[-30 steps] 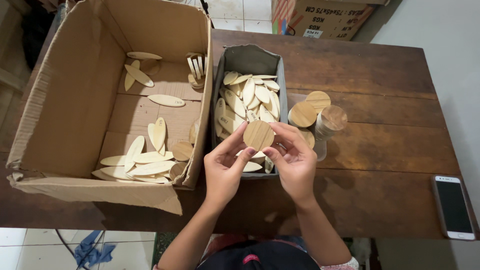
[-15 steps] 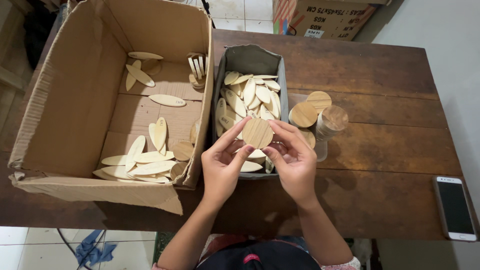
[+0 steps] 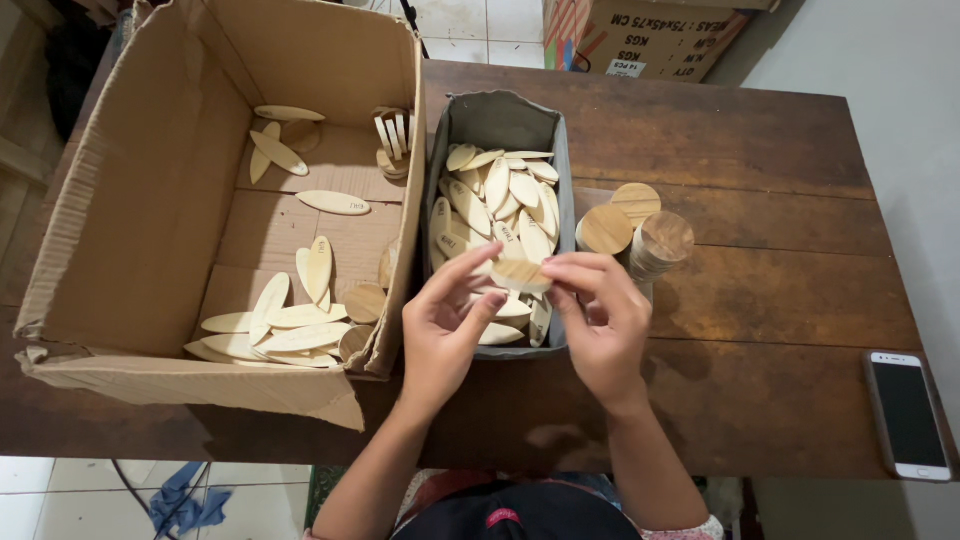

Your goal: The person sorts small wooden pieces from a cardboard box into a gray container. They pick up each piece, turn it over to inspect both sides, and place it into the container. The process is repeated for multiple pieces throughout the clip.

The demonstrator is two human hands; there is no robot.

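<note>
My left hand [image 3: 445, 330] and my right hand [image 3: 598, 322] together pinch a round wooden disc [image 3: 521, 275], tilted almost edge-on, above the near end of a grey fabric bin [image 3: 498, 120]. The bin is full of pale leaf-shaped wooden pieces [image 3: 497, 195]. Fingertips of both hands touch the disc's rim.
A large open cardboard box [image 3: 150, 200] on the left holds several leaf-shaped pieces and a few discs [image 3: 365, 300]. Stacks of wooden discs [image 3: 640, 230] stand right of the bin. A smartphone [image 3: 908, 412] lies at the table's right edge. Another cardboard box [image 3: 640, 35] sits behind the dark wooden table [image 3: 780, 300].
The disc, earlier held face-up between both hands, has been tipped toward edge-on. The hands stayed over the bin's near end.
</note>
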